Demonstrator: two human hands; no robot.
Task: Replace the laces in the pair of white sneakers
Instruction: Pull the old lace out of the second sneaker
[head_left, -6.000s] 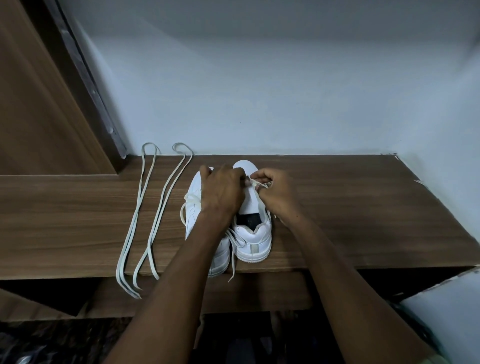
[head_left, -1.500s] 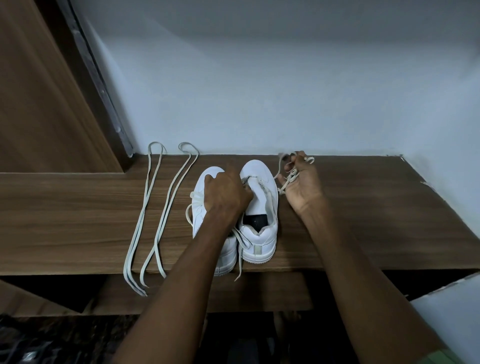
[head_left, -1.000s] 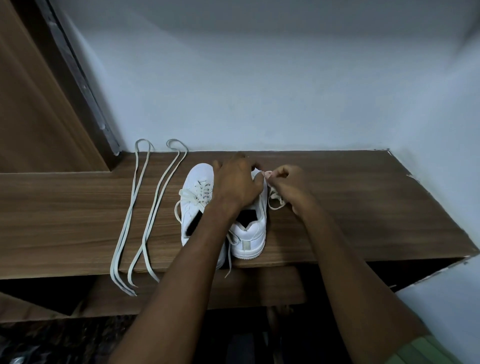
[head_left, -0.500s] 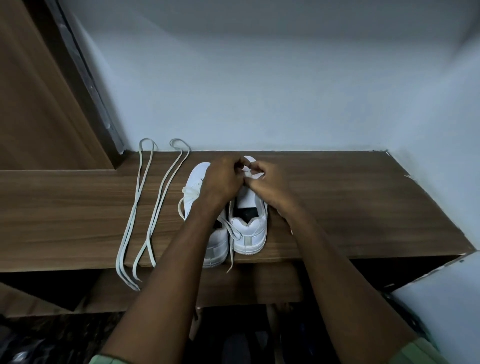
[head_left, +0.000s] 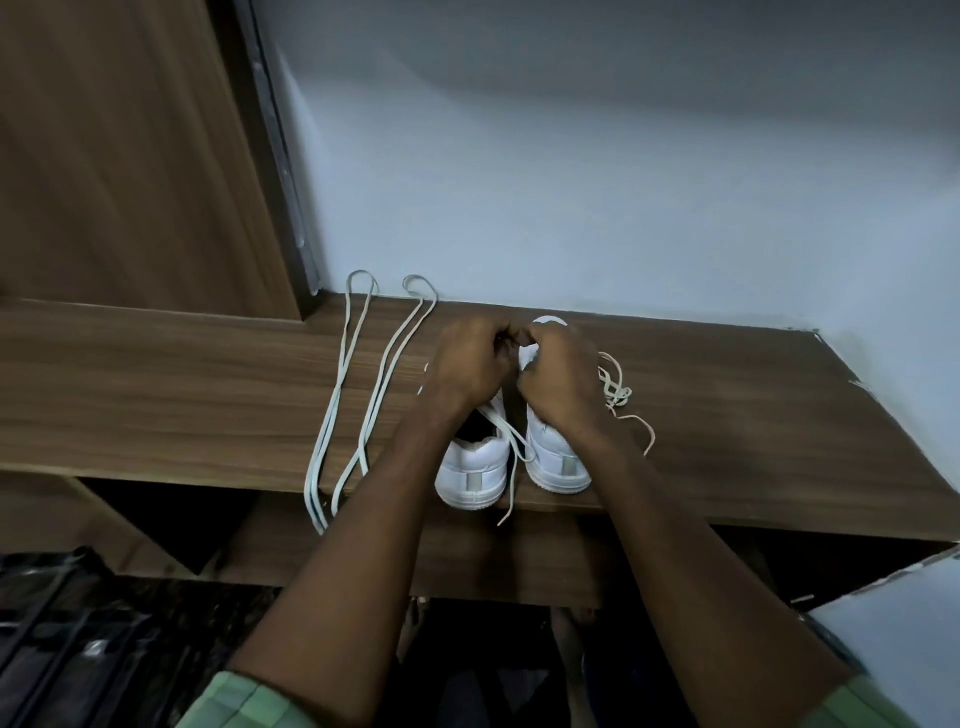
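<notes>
Two white sneakers stand heels toward the person at the near edge of the wooden surface (head_left: 727, 415), the left sneaker (head_left: 475, 470) and the right sneaker (head_left: 556, 460) side by side. Both hands are over the front of the right one: the left hand (head_left: 470, 364) and right hand (head_left: 558, 376) have their fingers curled together at the eyelets, seemingly pinching the old lace, though the exact grip is hidden. A loose tangle of that old lace (head_left: 618, 395) lies on the surface just right of the shoe, so the unlacing looks well along. To do it well, I would steady the shoe with one hand and draw the lace out one eyelet at a time, never yanking, so the tips do not snag. The left sneaker looks to be laced still, one end hanging over the edge. Two new laces (head_left: 363, 395) lie folded in long loops to the left, near a wooden panel (head_left: 130, 156). Behind is a plain pale wall (head_left: 623, 182)
</notes>
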